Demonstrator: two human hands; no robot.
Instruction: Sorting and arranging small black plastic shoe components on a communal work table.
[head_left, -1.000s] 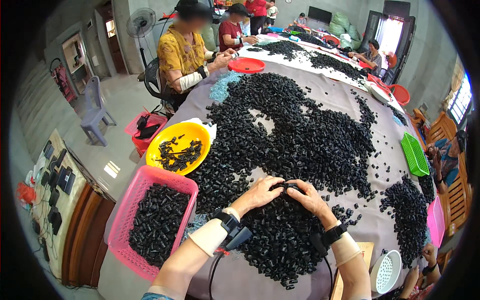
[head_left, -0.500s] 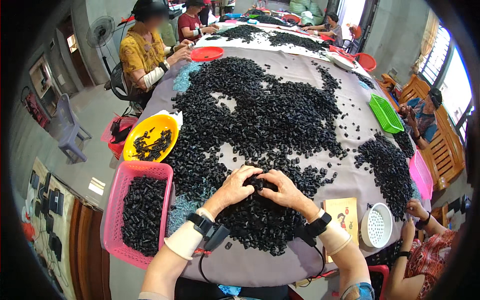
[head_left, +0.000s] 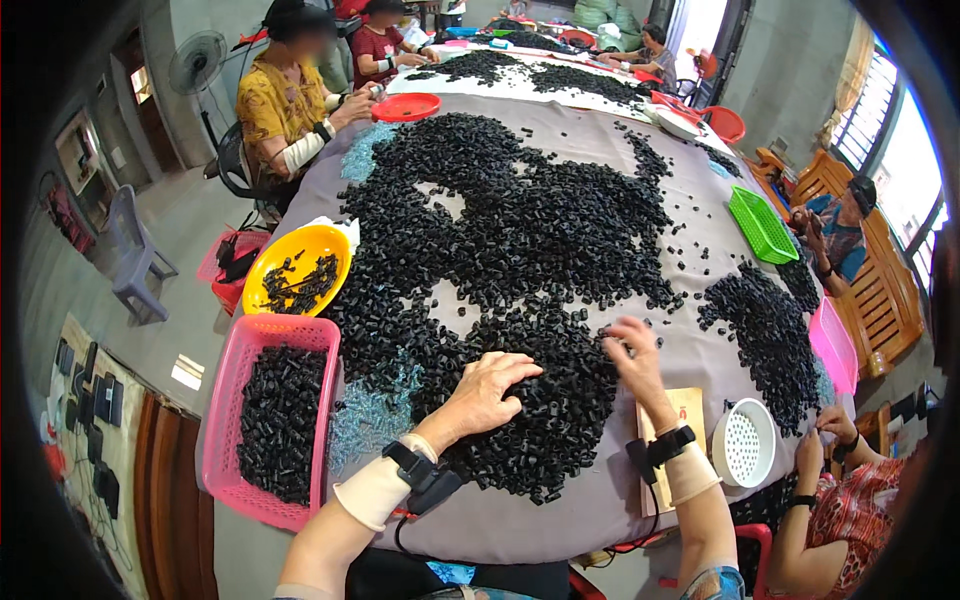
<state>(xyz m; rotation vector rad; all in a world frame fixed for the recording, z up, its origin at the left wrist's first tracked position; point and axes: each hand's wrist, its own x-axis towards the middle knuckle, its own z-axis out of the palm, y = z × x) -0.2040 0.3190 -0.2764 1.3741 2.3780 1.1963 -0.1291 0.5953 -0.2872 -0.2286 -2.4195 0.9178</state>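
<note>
At the far left, dark objects on a board (head_left: 85, 400) near the floor were too small and warped by the lens to identify. The pink basket (head_left: 222, 440) at the table's near-left edge was partly filled with small black pieces, and its near corner ran past the cloth's edge. Beyond it, a yellow bowl (head_left: 270, 262) held a thinner scatter of the same pieces.

The left hand (head_left: 487, 388) lay palm down on the near part of the heap of black pieces (head_left: 520, 230), which covered most of the grey cloth (head_left: 520, 525). Its fingers (head_left: 520, 368) were spread and slightly curled, their tips sunk among the pieces; whether they pinched any could not be told. A wrist device (head_left: 425, 478) sat over a beige sleeve.

The right hand (head_left: 635, 358) rested at the heap's near-right edge, fingers loosely open and touching the outermost pieces, with bare cloth just right of it. Its palm side was hidden, so any piece beneath could not be seen.

Further right, a white perforated bowl (head_left: 745, 442) stood near a tan card (head_left: 690, 410) half covered by the right forearm. A person in a patterned red top (head_left: 850, 520) was cut off by the frame's lower right, and both that person's hands were too small to read.
</note>
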